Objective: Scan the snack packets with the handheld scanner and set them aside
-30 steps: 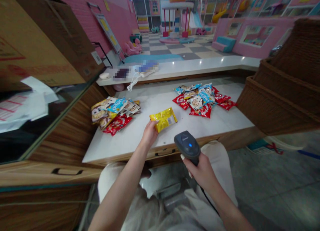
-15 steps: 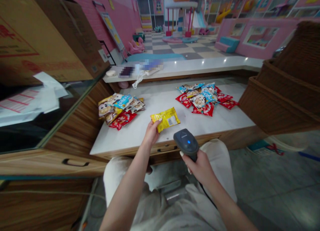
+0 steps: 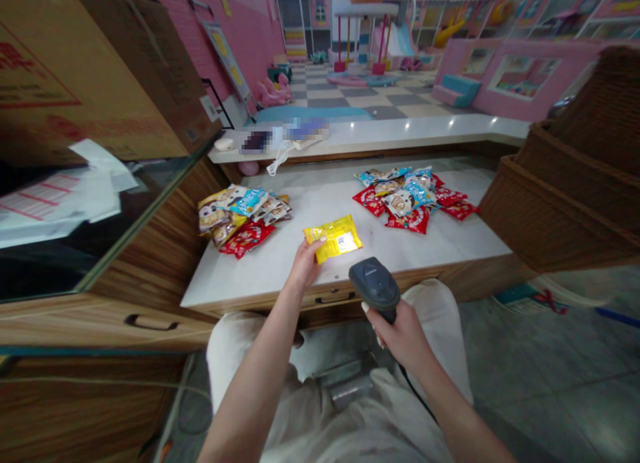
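My left hand (image 3: 304, 266) pinches a yellow snack packet (image 3: 333, 239) by its lower left corner, just above the white counter top (image 3: 260, 276), with the packet's white label showing. My right hand (image 3: 403, 336) grips a dark grey corded barcode scanner (image 3: 374, 285), its head tilted towards the packet and a short gap between them. A pile of mixed snack packets (image 3: 243, 219) lies to the left of my hands. A second pile with red and blue packets (image 3: 410, 201) lies further ahead on the right.
A large cardboard box (image 3: 100, 83) and loose papers (image 3: 65, 196) sit at left, above a wooden cabinet with a drawer handle (image 3: 150, 322). A wicker basket (image 3: 565, 196) juts in at right. A white cable (image 3: 279, 159) hangs from the ledge behind the counter.
The yellow packet has turned slightly, and a bright patch now lights its label. The scanner's blue light no longer shows. The view has shifted a little.
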The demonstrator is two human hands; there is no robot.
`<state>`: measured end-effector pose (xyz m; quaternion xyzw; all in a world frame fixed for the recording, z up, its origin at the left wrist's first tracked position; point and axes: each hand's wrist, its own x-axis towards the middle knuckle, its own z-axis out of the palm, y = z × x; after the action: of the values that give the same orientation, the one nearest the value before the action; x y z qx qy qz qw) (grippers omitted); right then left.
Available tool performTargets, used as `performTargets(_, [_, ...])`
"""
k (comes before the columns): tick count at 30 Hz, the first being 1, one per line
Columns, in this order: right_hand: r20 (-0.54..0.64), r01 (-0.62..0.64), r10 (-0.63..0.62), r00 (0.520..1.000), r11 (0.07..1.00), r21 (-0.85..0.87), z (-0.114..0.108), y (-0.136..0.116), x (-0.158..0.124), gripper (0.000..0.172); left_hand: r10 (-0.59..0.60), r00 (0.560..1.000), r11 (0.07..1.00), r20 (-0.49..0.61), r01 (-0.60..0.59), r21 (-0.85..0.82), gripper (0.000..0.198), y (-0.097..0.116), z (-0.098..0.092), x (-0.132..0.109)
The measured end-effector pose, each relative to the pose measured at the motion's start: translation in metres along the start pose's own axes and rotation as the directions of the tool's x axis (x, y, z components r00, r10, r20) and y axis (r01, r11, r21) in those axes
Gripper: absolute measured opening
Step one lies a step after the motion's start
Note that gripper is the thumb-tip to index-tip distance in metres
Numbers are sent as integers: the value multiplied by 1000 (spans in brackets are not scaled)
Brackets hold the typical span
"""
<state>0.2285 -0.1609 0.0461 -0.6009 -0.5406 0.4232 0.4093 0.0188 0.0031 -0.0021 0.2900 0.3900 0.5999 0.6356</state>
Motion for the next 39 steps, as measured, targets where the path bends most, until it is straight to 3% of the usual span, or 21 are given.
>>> performTargets(10, [-39, 13, -12, 999, 1000, 13, 1, 25, -2, 32, 0, 995, 1000, -101, -1, -11, 38, 2, 10, -2])
performTargets(14, [-34, 23, -22, 999, 999, 39, -2, 26, -3, 31, 193, 978, 966, -81, -174, 192, 44, 21, 1, -12])
performTargets(17, [-28, 16, -15, 999, 999, 50, -4, 23, -3, 32, 432, 901, 830, -31, -384, 406, 47, 48, -26, -27])
performTargets(20, [-31, 21, -20, 999, 999, 46, -1, 26, -3, 34, 577, 812, 509, 84, -439, 741, 45, 79, -69, -41])
performTargets(23, [-24, 21, -20, 1000, 999, 39, 2, 31, -2, 35, 585, 770, 110, 253, -385, 916, 44, 102, -115, -48])
performTargets(26, [-16, 24, -23, 1000, 999, 28, 4, 32, -2, 34, 510, 789, -139, 342, -317, 938, 47, 116, -150, -45])
performTargets(29, [-20, 24, -24, 1000, 999, 28, 3, 29, -2, 34, 435, 823, -238, 366, -287, 928, 52, 122, -168, -35])
performTargets(32, [-15, 20, -19, 1000, 999, 31, 2, 22, -1, 34, 391, 836, -272, 384, -294, 916, 56, 128, -169, -27])
performTargets(36, [-11, 11, -11, 1000, 1000, 28, -2, 13, 0, 32, 415, 832, -266, 369, -277, 923, 61, 129, -153, -27])
performTargets(39, [-18, 0, 0, 1000, 999, 38, -6, 11, 1, 31, 517, 775, -186, 365, -314, 931, 57, 118, -125, -28])
